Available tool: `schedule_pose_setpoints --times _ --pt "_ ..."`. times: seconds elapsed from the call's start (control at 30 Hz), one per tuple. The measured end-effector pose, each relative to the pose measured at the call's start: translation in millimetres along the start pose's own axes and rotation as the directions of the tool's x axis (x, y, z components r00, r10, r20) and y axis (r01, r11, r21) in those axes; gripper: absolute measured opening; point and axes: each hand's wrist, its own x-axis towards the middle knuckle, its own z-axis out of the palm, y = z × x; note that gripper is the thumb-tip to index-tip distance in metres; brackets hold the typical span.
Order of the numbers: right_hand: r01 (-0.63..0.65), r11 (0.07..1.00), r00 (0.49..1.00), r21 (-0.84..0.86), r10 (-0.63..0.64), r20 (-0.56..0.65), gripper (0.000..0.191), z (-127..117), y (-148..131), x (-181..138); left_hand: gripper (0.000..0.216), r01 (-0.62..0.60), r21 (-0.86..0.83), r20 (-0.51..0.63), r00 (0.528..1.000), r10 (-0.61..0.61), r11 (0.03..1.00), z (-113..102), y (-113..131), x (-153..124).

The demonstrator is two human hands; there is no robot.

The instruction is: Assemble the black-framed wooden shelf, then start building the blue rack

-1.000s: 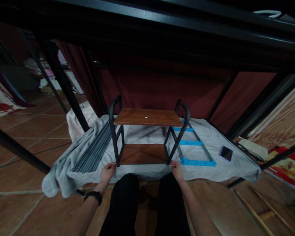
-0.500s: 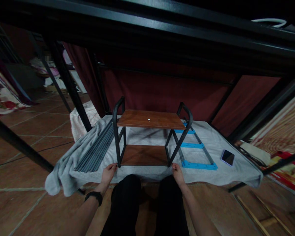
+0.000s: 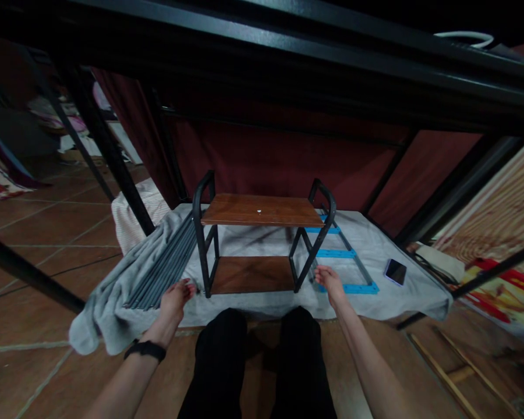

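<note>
A small two-tier rack with brown wood-look shelves and black tube frames stands upright on the grey cloth. To its left is my left hand, fingers loosely curled and apart from the frame, next to a bundle of grey tubes. Tiny dark pieces by those fingertips are too small to name. My right hand hovers off the rack's right leg with its fingers loosely bent, and I see nothing in it. Behind that hand lies a ladder-like frame of grey tubes and blue plastic crosspieces.
A phone lies on the grey cloth at the right. Black bed-frame posts rise at the left, and a thick black beam crosses overhead. A wooden frame rests on the tiled floor at the right.
Both my hands have come away from the rack's front lower corners, the left one outward to the left, the right one up and outward. The whole view has shifted slightly; the rack stays put.
</note>
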Motion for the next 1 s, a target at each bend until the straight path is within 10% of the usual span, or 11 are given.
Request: schedule_pose_setpoints --times 0.2,0.4,1.0 --pt "0.256 0.958 0.964 0.127 -0.262 0.037 0.034 12.9 -109.0 9.3 0.01 -0.218 -0.167 0.03 0.974 0.226 0.962 27.4 92.1 -14.0" --pt "0.335 0.932 0.937 0.137 -0.345 0.051 0.04 31.8 -161.5 11.4 0.023 -0.389 -0.238 0.087 0.904 0.418 0.89 61.6 155.5 -33.4" --pt "0.354 0.92 0.911 0.166 -0.38 0.161 0.046 43.5 -162.9 0.0 0.025 -0.482 -0.347 0.172 0.811 0.559 0.805 98.9 172.4 -54.3"
